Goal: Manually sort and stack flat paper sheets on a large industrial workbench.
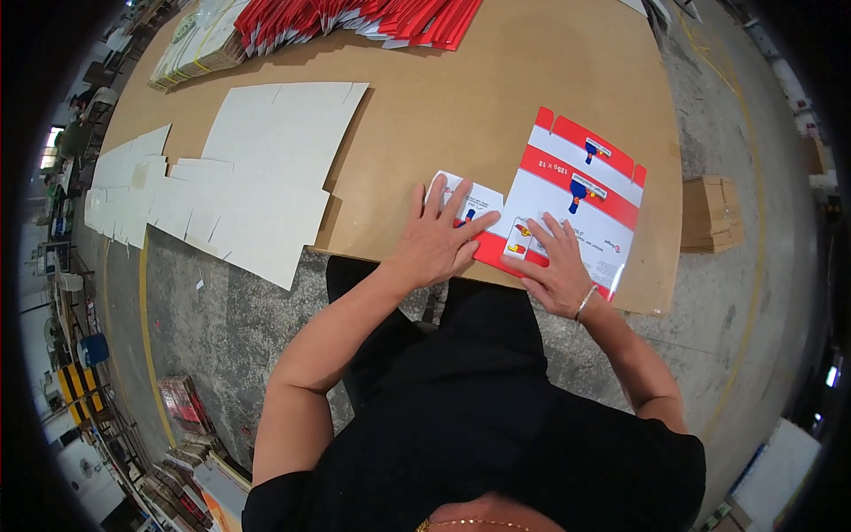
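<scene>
A red and white printed carton [612,213], flattened, lies near the front edge of the table. My left hand [436,235] rests palm down on its narrower left panel, fingers spread. Pressed on the carton's larger panel is my right hand [558,266], also lying flat with its fingers apart. Part of the printing is hidden beneath both hands. Neither hand grips anything. To the left of my left hand lie plain white cardboard blanks [266,151] with slits and cut edges, some reaching past the front edge of the table.
The brown tabletop [425,106] carries a heap of folded red and white cartons [355,19] at the far side. Beside that heap is a strapped bundle of cardboard [199,44]. On the floor right of the table stands a brown cardboard stack [711,213].
</scene>
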Demonstrator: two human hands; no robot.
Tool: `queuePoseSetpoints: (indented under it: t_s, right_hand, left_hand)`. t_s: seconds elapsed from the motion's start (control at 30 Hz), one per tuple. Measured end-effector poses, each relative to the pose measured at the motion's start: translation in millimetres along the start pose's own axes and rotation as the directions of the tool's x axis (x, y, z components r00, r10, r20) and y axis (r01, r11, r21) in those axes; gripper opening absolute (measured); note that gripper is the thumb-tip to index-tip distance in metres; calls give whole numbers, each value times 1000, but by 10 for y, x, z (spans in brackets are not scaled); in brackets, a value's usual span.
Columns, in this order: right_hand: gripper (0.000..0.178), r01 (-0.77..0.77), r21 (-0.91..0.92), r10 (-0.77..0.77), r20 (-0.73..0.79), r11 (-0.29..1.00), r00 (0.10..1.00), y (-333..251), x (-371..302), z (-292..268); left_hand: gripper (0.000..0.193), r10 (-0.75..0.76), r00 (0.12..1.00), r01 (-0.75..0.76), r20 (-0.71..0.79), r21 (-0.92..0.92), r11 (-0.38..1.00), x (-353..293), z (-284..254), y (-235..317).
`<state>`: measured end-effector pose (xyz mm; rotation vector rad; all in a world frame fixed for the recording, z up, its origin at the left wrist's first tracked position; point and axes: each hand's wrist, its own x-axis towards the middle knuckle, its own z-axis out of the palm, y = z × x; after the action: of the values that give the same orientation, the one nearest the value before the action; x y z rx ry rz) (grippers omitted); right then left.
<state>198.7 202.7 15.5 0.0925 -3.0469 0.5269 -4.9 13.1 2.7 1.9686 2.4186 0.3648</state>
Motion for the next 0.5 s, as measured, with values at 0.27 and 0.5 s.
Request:
queuePoseSetpoints:
  t_s: [0.27, 0.5]
  right_hand:
    - [58, -42, -47, 41, -21, 998, 999, -69, 120, -86]
    - [57, 32, -75, -31, 14, 997, 999, 115, -124, 59]
  left_hand:
    - [58, -123, 988, 135, -99, 134, 982, 151, -50, 142]
    - [57, -258, 962, 264, 92, -66, 962, 367, 65, 150]
